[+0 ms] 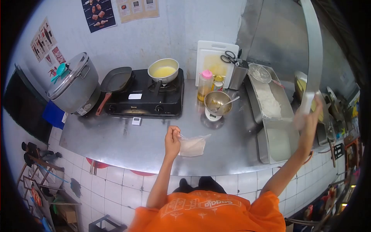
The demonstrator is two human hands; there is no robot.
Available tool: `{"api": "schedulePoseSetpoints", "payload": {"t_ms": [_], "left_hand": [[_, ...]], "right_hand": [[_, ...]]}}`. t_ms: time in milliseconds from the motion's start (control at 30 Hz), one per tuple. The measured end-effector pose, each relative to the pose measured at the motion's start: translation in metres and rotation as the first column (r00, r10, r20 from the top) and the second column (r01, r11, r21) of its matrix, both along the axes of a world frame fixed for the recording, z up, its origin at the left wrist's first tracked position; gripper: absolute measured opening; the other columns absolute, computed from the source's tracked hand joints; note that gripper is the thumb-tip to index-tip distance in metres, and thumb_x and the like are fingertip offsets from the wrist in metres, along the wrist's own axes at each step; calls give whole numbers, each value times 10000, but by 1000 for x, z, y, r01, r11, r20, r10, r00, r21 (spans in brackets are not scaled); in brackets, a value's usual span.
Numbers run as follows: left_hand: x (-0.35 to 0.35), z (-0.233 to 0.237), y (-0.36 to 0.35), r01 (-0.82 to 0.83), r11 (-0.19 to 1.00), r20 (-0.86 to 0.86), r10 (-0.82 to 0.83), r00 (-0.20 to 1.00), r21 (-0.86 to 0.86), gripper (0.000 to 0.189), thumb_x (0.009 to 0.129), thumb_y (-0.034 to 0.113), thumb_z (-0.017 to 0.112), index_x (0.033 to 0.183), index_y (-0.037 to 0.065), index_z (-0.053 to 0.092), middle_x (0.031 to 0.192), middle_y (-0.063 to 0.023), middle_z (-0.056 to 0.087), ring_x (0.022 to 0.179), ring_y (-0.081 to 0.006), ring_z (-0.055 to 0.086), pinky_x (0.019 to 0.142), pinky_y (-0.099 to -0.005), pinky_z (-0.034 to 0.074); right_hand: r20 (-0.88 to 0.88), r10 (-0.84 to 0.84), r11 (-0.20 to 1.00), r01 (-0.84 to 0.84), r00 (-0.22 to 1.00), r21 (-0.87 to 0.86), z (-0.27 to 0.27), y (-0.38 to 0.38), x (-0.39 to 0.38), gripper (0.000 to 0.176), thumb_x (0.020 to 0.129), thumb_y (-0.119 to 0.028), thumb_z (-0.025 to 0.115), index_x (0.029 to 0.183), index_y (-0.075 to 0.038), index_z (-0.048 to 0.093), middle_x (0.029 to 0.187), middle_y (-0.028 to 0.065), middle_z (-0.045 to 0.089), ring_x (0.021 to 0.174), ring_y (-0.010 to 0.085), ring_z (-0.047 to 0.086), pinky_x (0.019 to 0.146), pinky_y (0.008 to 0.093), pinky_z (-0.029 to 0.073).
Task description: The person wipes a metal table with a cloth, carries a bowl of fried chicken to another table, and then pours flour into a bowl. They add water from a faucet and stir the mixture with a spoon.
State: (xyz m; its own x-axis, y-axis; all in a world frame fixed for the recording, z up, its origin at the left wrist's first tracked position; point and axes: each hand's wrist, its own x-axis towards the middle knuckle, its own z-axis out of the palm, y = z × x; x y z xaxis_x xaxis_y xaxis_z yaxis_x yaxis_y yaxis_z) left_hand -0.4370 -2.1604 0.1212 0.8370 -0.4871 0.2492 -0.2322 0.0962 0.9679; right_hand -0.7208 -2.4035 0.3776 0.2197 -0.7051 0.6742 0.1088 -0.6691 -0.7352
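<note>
Fingers of the left hand (pixel 172 141) pinch the plastic bag (pixel 193 146) at one edge, over the table (pixel 131 149), probably keeping its pale contents low. Those of the right hand (pixel 310 118) clasp a metal panel (pixel 315 50), possibly a lid, upright, likely leaving the nearby metal tray (pixel 263 146) accessible.
</note>
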Motion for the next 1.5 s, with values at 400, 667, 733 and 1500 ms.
{"api": "schedulePoseSetpoints", "payload": {"t_ms": [400,667,733,1500], "left_hand": [[5,10,22,84,967,497,-198,845,241,133,849,137,699,914,52,620,747,-2,485,699,-108,431,663,-249,381],[16,-10,11,80,995,-52,-84,995,-66,194,910,228,663,854,51,608,762,36,557,738,-53,461,687,-227,391],[19,-10,14,70,992,-75,-77,994,-103,212,918,245,655,849,50,606,761,34,559,745,-57,472,699,-226,396],[-39,-12,-3,-204,977,171,213,962,-69,112,887,86,640,823,-1,610,725,-45,590,698,-96,516,653,-252,431]], "right_hand": [[-489,18,984,71,872,162,-165,164,-36,615,826,-125,709,1344,-39,390,899,178,657,733,257,672,604,335,491],[-758,172,957,76,630,280,-197,213,-48,617,821,-257,711,1333,-116,396,766,189,663,670,369,663,592,397,493],[-791,145,977,42,595,211,-203,217,-48,581,839,-307,688,1322,-139,413,724,189,655,650,396,647,572,396,483],[-545,-602,777,585,584,-232,-265,120,-22,475,905,-450,573,1272,-165,476,829,116,684,740,388,650,645,461,478]]}}
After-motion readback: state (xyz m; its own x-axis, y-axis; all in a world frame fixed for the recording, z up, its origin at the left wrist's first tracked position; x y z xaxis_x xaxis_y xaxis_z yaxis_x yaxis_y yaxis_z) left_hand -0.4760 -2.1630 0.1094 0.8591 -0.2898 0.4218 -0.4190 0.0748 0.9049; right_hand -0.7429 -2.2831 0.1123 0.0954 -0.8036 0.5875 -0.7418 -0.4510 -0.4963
